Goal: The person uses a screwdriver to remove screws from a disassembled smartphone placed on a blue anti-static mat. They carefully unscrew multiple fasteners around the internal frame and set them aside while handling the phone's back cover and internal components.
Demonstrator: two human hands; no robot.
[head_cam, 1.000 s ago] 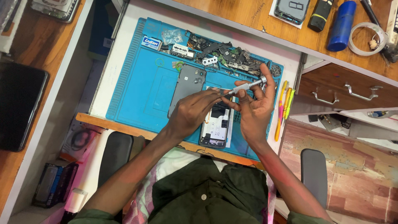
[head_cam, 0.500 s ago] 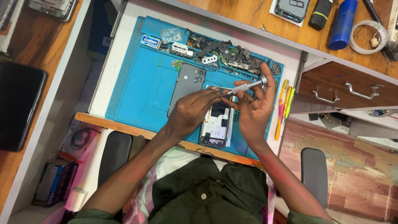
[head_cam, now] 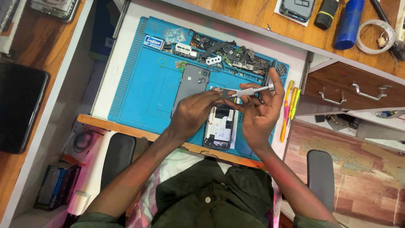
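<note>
Head view: against the picture from a second ago almost nothing has shifted. The left hand (head_cam: 195,113) sits in the same place over the top of the opened phone (head_cam: 220,127), fingers curled and pinching something small and dark at the tip of the screwdriver (head_cam: 252,90); what exactly it grips is too small to tell. The right hand (head_cam: 258,113) holds that slim silver screwdriver loosely between thumb and fingers, the other fingers spread and raised, the tool lying nearly level and pointing toward the left fingertips, as it did before. The phone lies on the blue mat (head_cam: 139,97) at its near edge, insides showing, partly under both hands. I judge that the work is in a fine, steady stage, with the tool's tip meeting the held piece and no large move made between pictures. Counted: one opened phone, one grey back cover (head_cam: 190,86) lying just beside it on the mat, one screwdriver, one heap of small parts (head_cam: 228,52) along the mat's far edge, too many to number. Right of the mat lie about three thin orange and yellow tools (head_cam: 290,105). On the wooden desk above stand one blue bottle (head_cam: 349,23) and one tape roll (head_cam: 375,36).
</note>
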